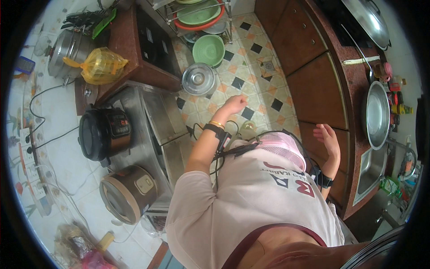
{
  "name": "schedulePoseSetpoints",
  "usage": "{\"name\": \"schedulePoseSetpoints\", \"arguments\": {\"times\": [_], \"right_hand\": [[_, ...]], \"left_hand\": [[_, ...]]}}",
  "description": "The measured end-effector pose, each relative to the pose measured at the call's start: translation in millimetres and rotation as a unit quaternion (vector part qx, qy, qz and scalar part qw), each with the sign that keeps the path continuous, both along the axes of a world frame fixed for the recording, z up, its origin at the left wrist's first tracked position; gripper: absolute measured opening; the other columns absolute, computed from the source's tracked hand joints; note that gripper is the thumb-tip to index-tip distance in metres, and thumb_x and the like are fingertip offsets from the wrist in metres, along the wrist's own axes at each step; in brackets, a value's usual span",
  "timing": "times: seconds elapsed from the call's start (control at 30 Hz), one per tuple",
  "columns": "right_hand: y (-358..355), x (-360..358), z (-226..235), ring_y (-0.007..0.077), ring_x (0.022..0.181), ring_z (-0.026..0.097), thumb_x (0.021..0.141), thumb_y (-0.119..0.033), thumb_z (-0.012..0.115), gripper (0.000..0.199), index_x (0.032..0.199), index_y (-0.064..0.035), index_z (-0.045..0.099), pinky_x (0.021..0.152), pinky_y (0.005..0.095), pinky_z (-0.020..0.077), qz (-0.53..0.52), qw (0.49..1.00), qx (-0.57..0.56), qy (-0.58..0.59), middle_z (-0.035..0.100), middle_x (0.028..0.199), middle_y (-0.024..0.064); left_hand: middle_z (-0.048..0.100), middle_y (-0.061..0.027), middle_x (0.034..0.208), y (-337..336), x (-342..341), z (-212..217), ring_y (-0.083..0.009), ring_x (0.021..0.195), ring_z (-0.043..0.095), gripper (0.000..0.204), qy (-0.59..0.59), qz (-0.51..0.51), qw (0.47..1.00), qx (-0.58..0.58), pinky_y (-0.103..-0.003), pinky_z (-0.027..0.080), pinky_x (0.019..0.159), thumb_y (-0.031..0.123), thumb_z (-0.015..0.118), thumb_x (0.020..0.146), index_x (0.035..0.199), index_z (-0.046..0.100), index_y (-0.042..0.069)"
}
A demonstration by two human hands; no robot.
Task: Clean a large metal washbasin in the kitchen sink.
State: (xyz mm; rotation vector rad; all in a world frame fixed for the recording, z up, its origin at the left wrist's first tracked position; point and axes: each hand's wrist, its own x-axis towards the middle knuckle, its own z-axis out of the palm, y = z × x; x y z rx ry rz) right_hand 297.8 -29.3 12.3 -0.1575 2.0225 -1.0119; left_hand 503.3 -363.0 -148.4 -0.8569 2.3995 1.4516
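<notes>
My left hand (235,104) is held out over the tiled floor, its fingers curled in with nothing showing in them. Just beyond it, a round steel pot with a lid (198,79) stands on the floor. My right hand (327,138) hangs in the air beside the brown cabinet doors (319,92), fingers stretched out and holding nothing. On the counter to its right are a steel basin (377,115) and the sink (370,172). Both wrists wear dark straps with devices, and black cables run from them past a pink mesh pouch (281,147) at my waist.
Green plastic baskets (208,50) stand by a metal rack (201,27) ahead. Left, a steel cabinet carries a black pressure cooker (105,132) and a brown rice cooker (128,193). A yellow bag (102,66) sits by a steel pot (71,53). A wok lid (369,20) lies far right.
</notes>
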Motion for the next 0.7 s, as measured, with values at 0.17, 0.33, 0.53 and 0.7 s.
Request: {"name": "schedulePoseSetpoints", "arguments": {"times": [0.17,0.33,0.53,0.7], "right_hand": [[8.7,1.6,-4.1,0.012,0.081,0.057,0.091,-0.035,0.045,0.034,0.106,-0.0061,0.055,0.069,0.024,0.0419,-0.018,1.0,0.01,0.0,0.062,0.092,0.0054],[14.1,1.5,-12.7,0.0117,0.077,0.057,0.09,-0.035,0.046,0.033,0.103,-0.0062,0.056,0.065,0.0239,0.0422,-0.026,1.0,-0.009,0.008,0.062,0.089,0.005],[13.1,-0.4,-16.0,0.0121,0.075,0.058,0.089,-0.035,0.047,0.033,0.102,-0.006,0.055,0.063,0.0253,0.0433,-0.037,0.999,-0.009,0.011,0.062,0.087,0.0053],[14.5,1.1,-18.8,0.0132,0.076,0.058,0.089,-0.035,0.047,0.032,0.102,-0.0064,0.055,0.065,0.0265,0.0445,-0.036,0.999,-0.003,0.019,0.062,0.088,0.0059]], "left_hand": [[0.063,-0.0128,0.08,6.0,-3.7,-7.9,-0.0255,0.075,0.06,0.026,0.016,-0.021,1.0,-0.012,-0.034,0.047,0.067,0.029,0.06,0.079,0.085,0.059,0.004],[0.062,-0.0118,0.076,5.5,-9.2,-6.5,-0.0296,0.074,0.059,0.023,0.01,-0.019,1.0,-0.01,-0.039,0.046,0.066,0.03,0.059,0.077,0.079,0.059,0.007],[0.062,-0.0135,0.076,7.4,-8.0,-8.4,-0.0306,0.073,0.059,0.023,0.03,-0.031,0.999,-0.024,-0.039,0.046,0.065,0.029,0.058,0.077,0.077,0.059,0.006],[0.062,-0.0141,0.077,3.9,-16.9,0.7,-0.0306,0.075,0.06,0.022,-0.001,-0.054,0.998,-0.038,-0.039,0.047,0.067,0.028,0.058,0.077,0.078,0.059,0.006]]}}
